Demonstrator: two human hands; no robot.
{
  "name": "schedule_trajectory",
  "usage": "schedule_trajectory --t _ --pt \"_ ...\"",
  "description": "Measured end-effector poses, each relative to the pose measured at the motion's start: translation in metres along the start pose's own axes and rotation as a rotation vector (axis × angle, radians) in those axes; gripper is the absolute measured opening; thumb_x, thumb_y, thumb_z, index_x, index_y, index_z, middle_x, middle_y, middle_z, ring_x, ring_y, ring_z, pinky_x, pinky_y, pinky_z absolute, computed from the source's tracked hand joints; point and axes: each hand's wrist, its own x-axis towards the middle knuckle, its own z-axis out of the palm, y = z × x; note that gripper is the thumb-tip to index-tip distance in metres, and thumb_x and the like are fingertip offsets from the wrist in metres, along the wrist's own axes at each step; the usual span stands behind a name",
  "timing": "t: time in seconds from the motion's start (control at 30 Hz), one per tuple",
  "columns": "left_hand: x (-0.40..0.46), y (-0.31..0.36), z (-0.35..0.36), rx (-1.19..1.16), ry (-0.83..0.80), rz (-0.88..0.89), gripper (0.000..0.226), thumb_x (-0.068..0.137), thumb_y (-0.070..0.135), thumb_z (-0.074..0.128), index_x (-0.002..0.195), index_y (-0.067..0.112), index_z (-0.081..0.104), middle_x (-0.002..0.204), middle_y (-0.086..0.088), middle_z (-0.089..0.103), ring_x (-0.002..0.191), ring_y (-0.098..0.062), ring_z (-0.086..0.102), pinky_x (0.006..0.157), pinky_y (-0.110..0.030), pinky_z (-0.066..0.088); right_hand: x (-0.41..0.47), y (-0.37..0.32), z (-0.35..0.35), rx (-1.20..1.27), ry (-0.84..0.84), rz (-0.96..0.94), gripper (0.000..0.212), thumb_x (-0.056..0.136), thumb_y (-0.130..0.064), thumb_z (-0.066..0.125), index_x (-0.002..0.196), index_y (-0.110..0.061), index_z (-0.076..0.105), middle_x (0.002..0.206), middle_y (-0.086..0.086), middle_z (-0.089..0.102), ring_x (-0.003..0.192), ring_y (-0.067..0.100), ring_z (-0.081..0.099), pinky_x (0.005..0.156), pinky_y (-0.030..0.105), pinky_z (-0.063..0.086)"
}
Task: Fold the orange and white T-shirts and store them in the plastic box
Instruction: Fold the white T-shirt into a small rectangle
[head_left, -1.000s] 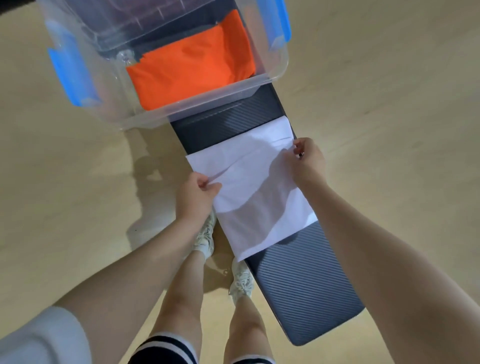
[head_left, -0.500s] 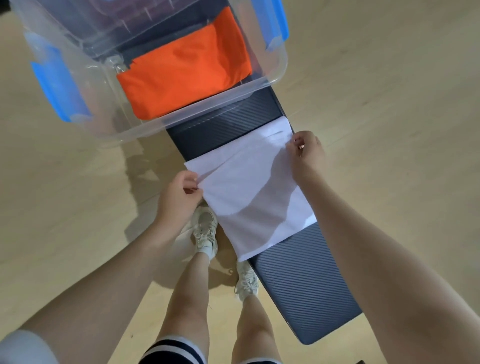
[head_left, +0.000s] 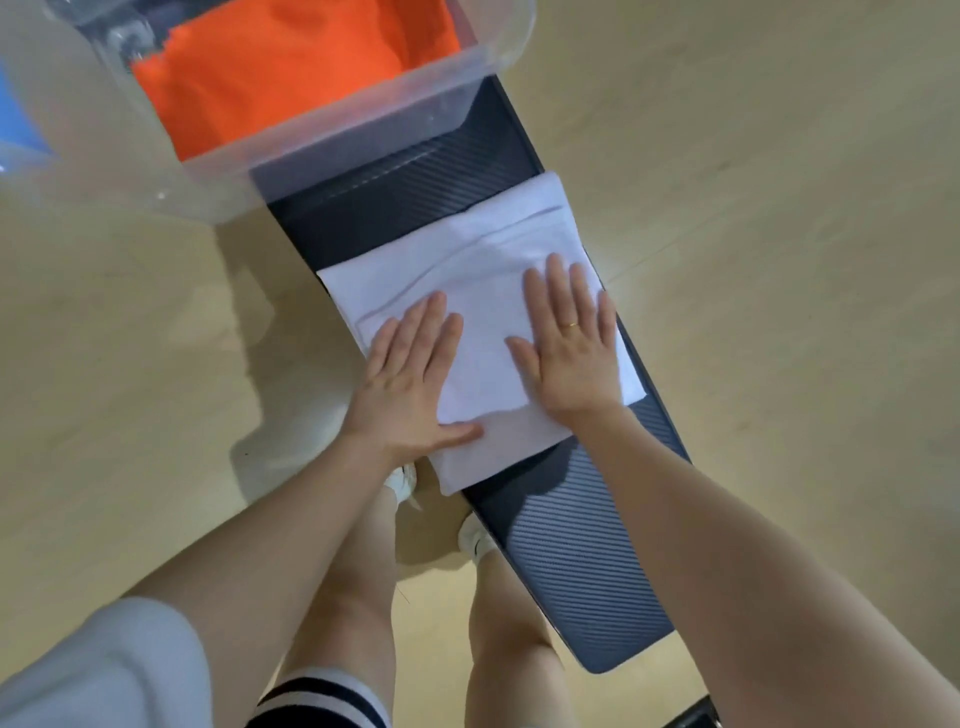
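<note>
On bench, both palms flat, fingers straight: left hand (head_left: 410, 379) & right hand (head_left: 569, 338) press the white T-shirt (head_left: 483, 291), long axis approx 11-to-5; plastic box (head_left: 363, 124) w/ orange T-shirt (head_left: 280, 67) lies at 11 o'clock, prob. nearer the left.

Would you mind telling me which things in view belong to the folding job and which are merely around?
Job: white T-shirt, pressed flat by left hand and right hand; orange T-shirt inside plastic box.
Around: dark bench, wooden floor, white shoes.
</note>
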Motion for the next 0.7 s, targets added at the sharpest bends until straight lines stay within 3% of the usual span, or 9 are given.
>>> schedule_trajectory --t 0.07,0.17,0.27,0.33,0.4,0.47,0.57,0.63,0.7 --pt "-0.001 0.001 0.003 0.010 0.004 -0.020 0.112 0.063 0.077 0.034 0.145 0.010 -0.001 0.154 -0.016 0.008 0.144 -0.024 -0.007 0.114 -0.033 -0.014 -0.004 0.011 -0.003 0.053 -0.009 0.115 0.066 0.092 -0.053 0.016 0.148 -0.021 0.004 0.159 0.005 0.006 0.146 0.024 0.004 0.116 0.043 -0.001" --pt "-0.018 0.011 0.005 -0.087 0.088 -0.137 0.106 0.074 0.071 0.042 0.147 0.009 -0.004 0.155 -0.020 0.005 0.143 -0.027 -0.009 0.114 -0.033 -0.014 -0.015 0.023 -0.009 0.209 -0.106 0.238 0.065 0.095 -0.047 0.019 0.148 -0.018 -0.004 0.159 0.005 -0.005 0.146 0.023 -0.003 0.118 0.043 0.001" --pt "-0.043 0.043 -0.004 -0.505 0.121 -0.509 0.092 0.086 0.046 0.055 0.148 0.011 -0.003 0.157 -0.013 -0.003 0.144 -0.027 -0.002 0.116 -0.038 0.004 -0.037 0.034 -0.020 0.410 -0.122 0.327 0.064 0.097 -0.040 0.032 0.148 -0.009 0.008 0.158 0.010 0.008 0.145 0.025 0.010 0.118 0.039 0.013" --pt "-0.056 0.064 -0.011 -0.803 0.156 -0.756 0.075 0.090 0.041 0.051 0.147 0.013 0.011 0.154 -0.009 0.016 0.140 -0.027 0.018 0.111 -0.039 0.022 -0.058 0.038 -0.029 0.392 -0.087 0.405 0.055 0.097 -0.032 0.040 0.144 -0.007 0.024 0.153 0.011 0.025 0.138 0.029 0.026 0.114 0.039 0.024" --pt "-0.064 0.081 -0.011 -0.999 0.151 -0.879 0.050 0.093 0.042 0.044 0.132 0.011 0.038 0.126 -0.009 0.049 0.118 -0.029 0.047 0.090 -0.036 0.041 -0.076 0.041 -0.034 0.305 -0.050 0.462 0.047 0.094 -0.030 0.045 0.136 -0.010 0.038 0.141 0.010 0.042 0.124 0.031 0.042 0.104 0.040 0.035" --pt "-0.069 0.093 -0.007 -1.097 0.115 -0.993 0.042 0.094 0.043 0.040 0.111 0.006 0.053 0.100 -0.006 0.059 0.093 -0.027 0.059 0.072 -0.031 0.041 -0.084 0.041 -0.036 0.401 -0.060 0.539 0.039 0.093 -0.031 0.047 0.127 -0.013 0.047 0.125 0.008 0.052 0.105 0.026 0.051 0.088 0.036 0.042" --pt "-0.069 0.101 0.002 -1.214 0.085 -1.140 0.042 0.091 0.047 0.044 0.099 0.008 0.058 0.091 -0.006 0.064 0.078 -0.024 0.063 0.073 -0.037 0.047 -0.079 0.040 -0.029 0.646 -0.085 0.624 0.017 0.091 -0.031 0.050 0.097 -0.016 0.051 0.101 0.005 0.056 0.082 0.020 0.050 0.063 0.028 0.040" --pt "-0.066 0.100 0.008 -1.303 0.117 -1.202 0.033 0.089 0.040 0.051 0.085 0.008 0.056 0.083 -0.009 0.060 0.072 -0.025 0.056 0.071 -0.035 0.044 -0.073 0.040 -0.026 0.642 -0.076 0.599 0.021 0.090 -0.030 0.050 0.075 -0.018 0.043 0.088 0.003 0.052 0.069 0.017 0.047 0.052 0.026 0.033" --pt "-0.063 0.099 0.012 -1.366 0.130 -1.239 0.025 0.088 0.032 0.054 0.079 0.009 0.053 0.082 -0.011 0.055 0.072 -0.024 0.050 0.067 -0.033 0.041 -0.070 0.041 -0.025 0.690 -0.068 0.629 0.027 0.088 -0.028 0.052 0.067 -0.020 0.038 0.077 -0.001 0.047 0.062 0.012 0.042 0.051 0.025 0.032"
